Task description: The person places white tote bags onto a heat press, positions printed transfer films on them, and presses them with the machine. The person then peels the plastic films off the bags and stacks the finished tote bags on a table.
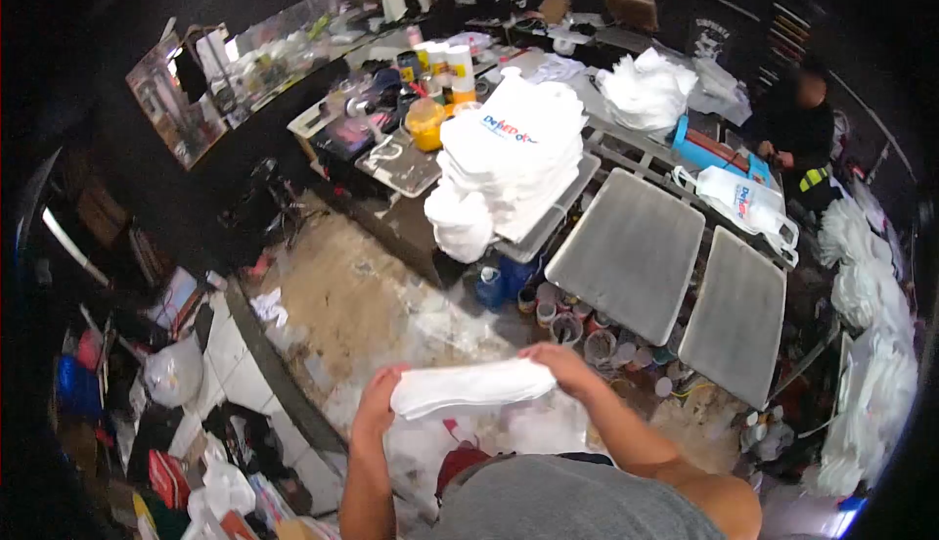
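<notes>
1. Holds white cloth stretched between both hands, in mid-air above the floor and just in front of the grey shirt.
2. Grips the left end with left hand, closed on the short edge.
3. Grips the right end with right hand, closed likewise; cannot make out the fingertips hidden behind the cloth.
4. Runs lengthwise from hand to hand, with long axis crossways to the body and right end pointing slightly higher in view than left.
5. Looks like a folded strip, with layers visible along the lower edge.
6. Has ahead a tall stack of white bags with blue and red lettering, bulging past the left edge of its board.
7. Has right of that stack two tilted grey boards.
8. Has a printed bag just beyond the right-hand board's far edge, beside a blue frame.
9. Has a yellow tub near the counter's front edge, left of the stack.
10. Shares the room with another person, near the blue frame.
</notes>
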A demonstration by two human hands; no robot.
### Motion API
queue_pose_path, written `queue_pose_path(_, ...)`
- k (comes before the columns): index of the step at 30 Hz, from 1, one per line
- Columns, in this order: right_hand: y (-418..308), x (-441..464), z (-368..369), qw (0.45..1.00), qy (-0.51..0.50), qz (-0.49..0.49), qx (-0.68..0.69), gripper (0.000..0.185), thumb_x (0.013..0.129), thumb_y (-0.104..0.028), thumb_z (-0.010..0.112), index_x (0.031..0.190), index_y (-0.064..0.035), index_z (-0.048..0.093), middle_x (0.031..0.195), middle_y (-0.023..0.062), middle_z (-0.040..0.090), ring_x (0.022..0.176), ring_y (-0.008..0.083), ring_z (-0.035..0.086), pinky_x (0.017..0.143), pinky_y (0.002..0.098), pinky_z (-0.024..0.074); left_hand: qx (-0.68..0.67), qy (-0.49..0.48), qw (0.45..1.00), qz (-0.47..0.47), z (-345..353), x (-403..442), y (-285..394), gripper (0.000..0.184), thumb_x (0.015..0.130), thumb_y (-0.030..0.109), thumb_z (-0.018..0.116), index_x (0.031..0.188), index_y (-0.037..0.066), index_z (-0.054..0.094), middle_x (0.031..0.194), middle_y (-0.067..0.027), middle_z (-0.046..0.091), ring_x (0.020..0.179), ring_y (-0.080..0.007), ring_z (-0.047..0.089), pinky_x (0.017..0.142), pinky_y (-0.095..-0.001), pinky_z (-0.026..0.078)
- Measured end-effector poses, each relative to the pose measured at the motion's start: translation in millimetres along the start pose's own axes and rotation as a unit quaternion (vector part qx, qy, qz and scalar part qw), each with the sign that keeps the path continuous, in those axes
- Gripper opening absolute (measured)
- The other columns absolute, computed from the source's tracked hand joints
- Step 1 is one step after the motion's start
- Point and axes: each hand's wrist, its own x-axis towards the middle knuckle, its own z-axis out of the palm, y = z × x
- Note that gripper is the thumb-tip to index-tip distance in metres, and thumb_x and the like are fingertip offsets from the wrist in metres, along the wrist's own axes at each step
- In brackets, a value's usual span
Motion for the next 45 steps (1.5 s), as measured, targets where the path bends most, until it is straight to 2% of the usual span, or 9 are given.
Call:
queue_pose_path(3, -132, 28, 23, 0.986, 0.095, -0.08, -0.116, 0.028, 0.096, -0.021, 0.056, 0.117, -0.0053, 0.066, 0.107, 0.0084, 0.069, 0.098, 0.0168, 0.062, 0.087, 0.0311, 0.049, 0.135, -0.089, 0.984, 0.069, 29, 84, 136, 0.033, 0.098, 0.021, 0.056, 0.124, 0.002, 0.058, 0.111, -0.0076, 0.064, 0.098, -0.0161, 0.06, 0.087, -0.0318, 0.049)
queue_pose_path(6, -284, 26, 39, 0.913, 0.218, -0.271, -0.215, 0.032, 0.095, -0.028, 0.059, 0.115, -0.0057, 0.067, 0.108, 0.009, 0.068, 0.1, 0.0177, 0.061, 0.09, 0.0335, 0.0473, 0.299, -0.164, 0.885, 0.318, 91, 142, 295, 0.035, 0.094, 0.008, 0.057, 0.128, 0.003, 0.055, 0.12, -0.0067, 0.06, 0.107, -0.013, 0.054, 0.093, -0.0294, 0.045)
queue_pose_path(9, -396, -18, 80, 0.786, 0.289, -0.492, -0.238, 0.024, 0.092, -0.017, 0.061, 0.113, -0.0055, 0.066, 0.106, 0.007, 0.068, 0.101, 0.0155, 0.06, 0.091, 0.0313, 0.0475, 0.149, -0.286, 0.805, 0.498, 161, 111, 424, 0.047, 0.094, 0.006, 0.057, 0.14, 0.005, 0.043, 0.127, -0.0067, 0.056, 0.114, -0.0141, 0.053, 0.101, -0.0285, 0.041)
queue_pose_path(13, -458, -22, 99, 0.671, 0.266, -0.645, -0.253, 0.025, 0.092, -0.012, 0.063, 0.116, -0.0067, 0.065, 0.106, 0.0077, 0.067, 0.096, 0.0134, 0.062, 0.085, 0.0289, 0.0511, 0.077, -0.341, 0.77, 0.534, 203, 132, 504, 0.048, 0.095, 0.008, 0.058, 0.14, 0.004, 0.042, 0.12, -0.0089, 0.059, 0.108, -0.0148, 0.057, 0.095, -0.0287, 0.046)
queue_pose_path(25, -385, 272, -90, 0.836, 0.371, -0.336, -0.225, 0.032, 0.087, -0.017, 0.066, 0.118, -0.0102, 0.066, 0.089, 0.0047, 0.066, 0.077, 0.0113, 0.058, 0.072, 0.0269, 0.0482, 0.278, -0.2, 0.845, 0.411, 251, 522, 401, 0.038, 0.088, 0.001, 0.053, 0.125, 0.002, 0.057, 0.106, -0.0013, 0.062, 0.081, -0.0077, 0.05, 0.072, -0.0224, 0.043)
queue_pose_path(27, -339, 312, -102, 0.829, 0.402, -0.276, -0.275, 0.033, 0.086, -0.021, 0.068, 0.116, -0.0096, 0.067, 0.082, 0.0051, 0.063, 0.072, 0.0133, 0.056, 0.069, 0.0287, 0.0481, 0.352, -0.19, 0.869, 0.29, 233, 568, 365, 0.039, 0.087, 0.003, 0.055, 0.125, 0.002, 0.058, 0.107, -0.0045, 0.063, 0.084, -0.01, 0.054, 0.076, -0.0247, 0.045)
queue_pose_path(32, -257, 371, -131, 0.89, 0.37, -0.133, -0.233, 0.038, 0.086, -0.021, 0.069, 0.12, -0.0079, 0.062, 0.077, 0.0032, 0.061, 0.071, 0.0115, 0.055, 0.066, 0.0273, 0.0463, 0.53, -0.184, 0.782, 0.273, 213, 626, 314, 0.043, 0.084, 0.012, 0.062, 0.124, -0.001, 0.056, 0.101, -0.0134, 0.066, 0.09, -0.0195, 0.062, 0.081, -0.033, 0.05)
queue_pose_path(40, -283, 395, -170, 0.832, 0.525, -0.073, -0.164, 0.068, 0.081, -0.032, 0.073, 0.133, 0.0026, 0.045, 0.101, 0.0185, 0.067, 0.093, 0.028, 0.066, 0.082, 0.0367, 0.0514, 0.476, -0.324, 0.809, 0.12, 231, 661, 356, 0.05, 0.086, 0.018, 0.065, 0.13, 0.0, 0.05, 0.095, -0.0117, 0.067, 0.079, -0.019, 0.062, 0.077, -0.0329, 0.051)
queue_pose_path(45, -306, 449, -229, 0.736, 0.638, -0.098, -0.202, 0.084, 0.083, -0.04, 0.071, 0.143, 0.0038, 0.034, 0.135, 0.0264, 0.049, 0.126, 0.0355, 0.049, 0.104, 0.0398, 0.0395, 0.438, -0.273, 0.821, 0.244, 292, 746, 324, 0.067, 0.093, 0.034, 0.061, 0.144, -0.003, 0.036, 0.129, -0.0266, 0.056, 0.118, -0.0316, 0.057, 0.098, -0.0359, 0.045)
